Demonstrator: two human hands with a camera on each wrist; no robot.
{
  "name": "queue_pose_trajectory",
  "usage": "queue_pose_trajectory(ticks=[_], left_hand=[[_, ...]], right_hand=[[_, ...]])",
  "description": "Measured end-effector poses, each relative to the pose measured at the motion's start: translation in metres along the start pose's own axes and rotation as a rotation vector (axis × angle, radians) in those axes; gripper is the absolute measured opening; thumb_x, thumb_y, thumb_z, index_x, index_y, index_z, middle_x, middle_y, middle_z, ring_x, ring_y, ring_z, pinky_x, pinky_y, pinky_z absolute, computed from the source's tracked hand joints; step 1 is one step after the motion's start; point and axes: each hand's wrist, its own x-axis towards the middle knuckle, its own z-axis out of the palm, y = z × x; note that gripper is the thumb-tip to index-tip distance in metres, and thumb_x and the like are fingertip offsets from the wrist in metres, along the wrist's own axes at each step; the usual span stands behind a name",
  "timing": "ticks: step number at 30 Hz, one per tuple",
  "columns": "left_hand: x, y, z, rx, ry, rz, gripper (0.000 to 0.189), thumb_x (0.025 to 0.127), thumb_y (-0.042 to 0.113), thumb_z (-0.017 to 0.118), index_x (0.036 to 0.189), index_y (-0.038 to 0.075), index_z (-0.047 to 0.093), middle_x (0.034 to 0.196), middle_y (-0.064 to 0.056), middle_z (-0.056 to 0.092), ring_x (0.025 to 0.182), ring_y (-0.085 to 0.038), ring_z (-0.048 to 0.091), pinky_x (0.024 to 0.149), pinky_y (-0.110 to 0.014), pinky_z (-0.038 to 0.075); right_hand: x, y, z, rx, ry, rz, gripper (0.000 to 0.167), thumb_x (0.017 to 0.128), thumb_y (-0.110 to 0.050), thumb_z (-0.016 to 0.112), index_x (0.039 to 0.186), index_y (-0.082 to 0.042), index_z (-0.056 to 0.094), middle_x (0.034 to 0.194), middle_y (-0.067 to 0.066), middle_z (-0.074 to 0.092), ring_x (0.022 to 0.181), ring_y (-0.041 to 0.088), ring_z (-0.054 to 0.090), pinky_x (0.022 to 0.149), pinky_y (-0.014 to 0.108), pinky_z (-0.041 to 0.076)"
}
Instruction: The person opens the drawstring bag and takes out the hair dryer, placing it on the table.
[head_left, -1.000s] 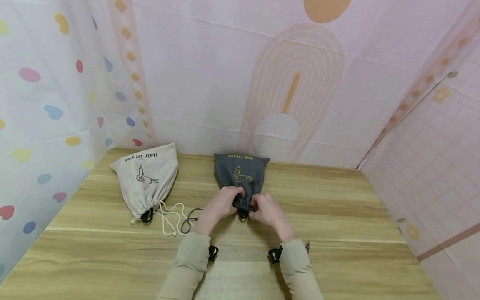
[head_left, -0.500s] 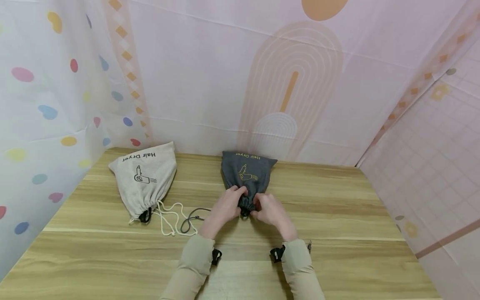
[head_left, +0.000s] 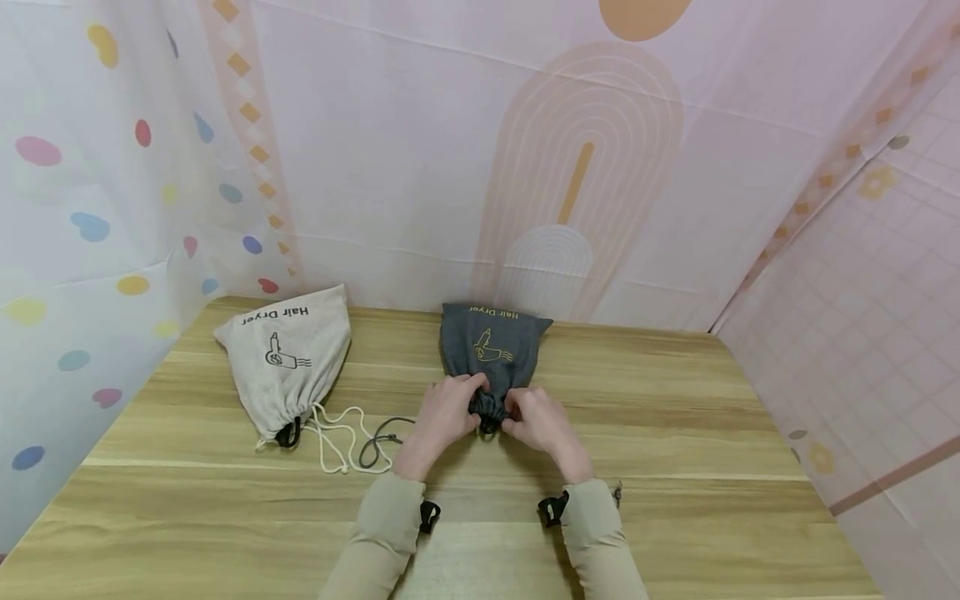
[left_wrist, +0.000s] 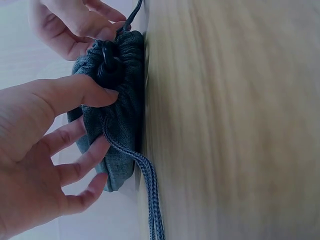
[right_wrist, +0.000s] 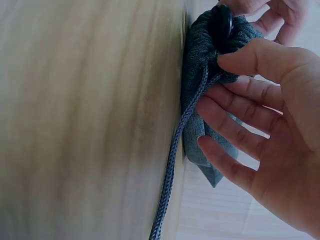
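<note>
A dark grey drawstring bag (head_left: pixel 491 346) with yellow "Hair Dryer" lettering lies near the back of the table, its gathered mouth facing me. My left hand (head_left: pixel 447 412) pinches one side of that mouth, thumb at the rim and fingers along the side. On the other side my right hand (head_left: pixel 542 421) pinches the cloth the same way. Between the thumbs a black cord loop (left_wrist: pixel 108 57) pokes out of the puckered opening. Grey drawstrings (left_wrist: pixel 151 192) trail from the left side, and another grey drawstring (right_wrist: pixel 169 180) hangs from the right side onto the table.
To the left lies a light beige drawstring bag (head_left: pixel 292 354) with dark lettering, a black loop (head_left: pixel 288 433) at its mouth. Its white cords (head_left: pixel 347 427) spread toward the grey cord (head_left: pixel 372 450) near my left wrist. A patterned cloth backdrop (head_left: pixel 397 167) stands behind the wooden table (head_left: pixel 675 433).
The dark grey bag and both hands have shifted slightly to the right across the table. Both hands keep their hold at the bag's mouth.
</note>
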Motion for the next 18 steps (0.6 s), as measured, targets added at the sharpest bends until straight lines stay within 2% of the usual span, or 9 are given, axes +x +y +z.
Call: queue_pose_trajectory(ticks=[5, 11, 14, 18], left_hand=[[-0.0004, 0.0, 0.0001, -0.003, -0.007, -0.02, 0.035, 0.07, 0.008, 0.079, 0.098, 0.018, 0.062, 0.092, -0.006, 0.069, 0.088, -0.034, 0.064, 0.074, -0.053, 0.045], [0.0, -0.0016, 0.0001, -0.004, -0.01, -0.031, 0.033, 0.071, 0.01, 0.079, 0.098, 0.018, 0.061, 0.092, -0.005, 0.069, 0.087, -0.034, 0.064, 0.072, -0.051, 0.044], [-0.0002, -0.0025, 0.0, -0.002, -0.005, -0.025, 0.032, 0.071, 0.011, 0.079, 0.097, 0.019, 0.062, 0.092, -0.004, 0.069, 0.085, -0.033, 0.064, 0.07, -0.049, 0.044], [-0.0012, -0.0038, -0.0005, -0.004, 0.003, -0.012, 0.031, 0.071, 0.011, 0.078, 0.096, 0.019, 0.062, 0.083, -0.001, 0.065, 0.077, -0.027, 0.062, 0.067, -0.045, 0.042]], right_hand=[[0.0001, -0.0001, -0.0007, -0.004, 0.0, 0.004, 0.008, 0.079, -0.011, 0.07, 0.082, -0.01, 0.062, 0.07, 0.0, 0.06, 0.058, 0.007, 0.049, 0.05, 0.021, 0.037], [0.0005, 0.0002, -0.0012, -0.009, -0.006, 0.008, 0.008, 0.08, -0.012, 0.069, 0.082, -0.01, 0.062, 0.071, -0.001, 0.06, 0.059, 0.007, 0.049, 0.05, 0.022, 0.037], [0.0001, 0.0007, -0.0013, -0.01, -0.002, 0.012, 0.008, 0.08, -0.012, 0.069, 0.082, -0.011, 0.062, 0.071, -0.001, 0.059, 0.059, 0.007, 0.048, 0.05, 0.022, 0.037], [-0.0011, 0.0016, -0.0017, -0.002, -0.003, 0.018, 0.008, 0.081, -0.013, 0.069, 0.082, -0.011, 0.062, 0.072, -0.001, 0.059, 0.059, 0.008, 0.048, 0.05, 0.022, 0.036]])
